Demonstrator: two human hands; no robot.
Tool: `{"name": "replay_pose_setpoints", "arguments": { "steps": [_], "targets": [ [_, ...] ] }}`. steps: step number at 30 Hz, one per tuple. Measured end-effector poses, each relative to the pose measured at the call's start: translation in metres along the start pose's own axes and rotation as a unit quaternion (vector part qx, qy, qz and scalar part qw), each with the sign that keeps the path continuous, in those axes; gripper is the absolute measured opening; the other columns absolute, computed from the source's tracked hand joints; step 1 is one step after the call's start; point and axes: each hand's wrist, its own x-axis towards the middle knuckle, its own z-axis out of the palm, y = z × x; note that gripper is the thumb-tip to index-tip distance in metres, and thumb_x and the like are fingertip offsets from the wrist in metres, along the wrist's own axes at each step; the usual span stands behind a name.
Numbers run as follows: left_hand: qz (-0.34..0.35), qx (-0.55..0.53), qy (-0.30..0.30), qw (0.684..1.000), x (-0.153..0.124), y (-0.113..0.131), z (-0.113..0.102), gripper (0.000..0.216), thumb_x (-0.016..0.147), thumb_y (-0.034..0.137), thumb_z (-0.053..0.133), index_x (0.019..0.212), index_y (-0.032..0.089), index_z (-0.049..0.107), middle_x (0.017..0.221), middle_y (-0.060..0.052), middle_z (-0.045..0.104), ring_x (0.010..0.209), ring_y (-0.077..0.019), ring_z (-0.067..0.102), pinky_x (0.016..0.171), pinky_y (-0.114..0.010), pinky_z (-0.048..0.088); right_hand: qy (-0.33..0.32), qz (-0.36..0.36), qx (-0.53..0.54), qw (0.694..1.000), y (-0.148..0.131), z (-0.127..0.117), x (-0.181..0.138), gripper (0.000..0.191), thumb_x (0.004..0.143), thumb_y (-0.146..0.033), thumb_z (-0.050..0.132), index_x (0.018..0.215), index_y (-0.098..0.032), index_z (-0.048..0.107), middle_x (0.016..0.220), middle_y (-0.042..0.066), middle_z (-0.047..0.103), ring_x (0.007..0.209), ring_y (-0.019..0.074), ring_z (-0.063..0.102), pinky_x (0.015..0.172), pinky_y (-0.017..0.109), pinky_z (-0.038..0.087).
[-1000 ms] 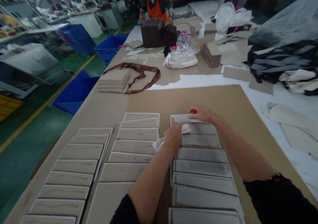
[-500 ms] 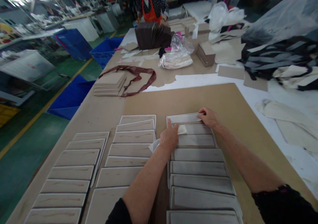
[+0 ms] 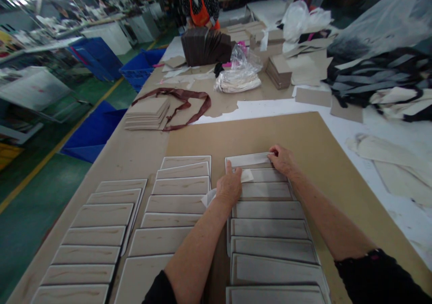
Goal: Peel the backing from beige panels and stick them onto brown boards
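White, a thin strip (image 3: 249,159) stretches along the farthest panel (image 3: 259,166) of the right-hand column, as I watch from afar through the head camera. My right hand (image 3: 281,161) pinches its right end between thumb and fingertips. My left hand (image 3: 229,188) rests its extended index finger at the other end — white material (image 3: 247,175) pokes out on both sides of that hand, but I cannot tell whether its hidden fingers grip it. Beige panels (image 3: 180,185) overlap in columns to the left.
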Motion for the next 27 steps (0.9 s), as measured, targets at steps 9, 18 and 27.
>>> {"name": "replay_pose_setpoints", "arguments": {
  "steps": [9, 18, 27],
  "targets": [
    [0.003, 0.003, -0.001, 1.0, 0.0, 0.0, -0.001, 0.038, 0.089, 0.017, 0.046, 0.126, 0.026, 0.047, 0.159, -0.016, 0.015, 0.096, -0.0258, 0.07, 0.075, -0.039, 0.059, 0.015, -0.097, 0.026, 0.995, -0.032, 0.011, -0.028, 0.026, 0.086, -0.019, 0.049, 0.105, -0.016, 0.066, 0.104, 0.012, 0.066, 0.091, 0.0207, 0.061, 0.083, 0.03, 0.048],
    [0.006, -0.013, 0.02, 1.0, 0.0, 0.001, -0.001, 0.036, 0.092, 0.018, 0.04, 0.126, 0.026, 0.049, 0.158, -0.015, 0.02, 0.101, -0.0269, 0.068, 0.08, -0.041, 0.057, 0.016, -0.087, 0.001, 0.996, -0.029, 0.002, -0.017, 0.024, 0.086, -0.02, 0.053, 0.103, -0.013, 0.069, 0.109, 0.012, 0.068, 0.1, 0.0202, 0.06, 0.093, 0.034, 0.045],
    [-0.001, -0.072, 0.055, 0.996, -0.002, -0.004, -0.004, 0.05, 0.089, 0.009, 0.037, 0.139, 0.012, 0.038, 0.153, -0.02, 0.03, 0.11, -0.0265, 0.063, 0.088, -0.036, 0.054, 0.05, 0.058, -0.018, 0.997, 0.024, -0.05, -0.148, 0.028, 0.086, -0.029, 0.053, 0.106, -0.014, 0.067, 0.109, 0.013, 0.065, 0.091, 0.0208, 0.061, 0.087, 0.036, 0.048]
  ]
}}
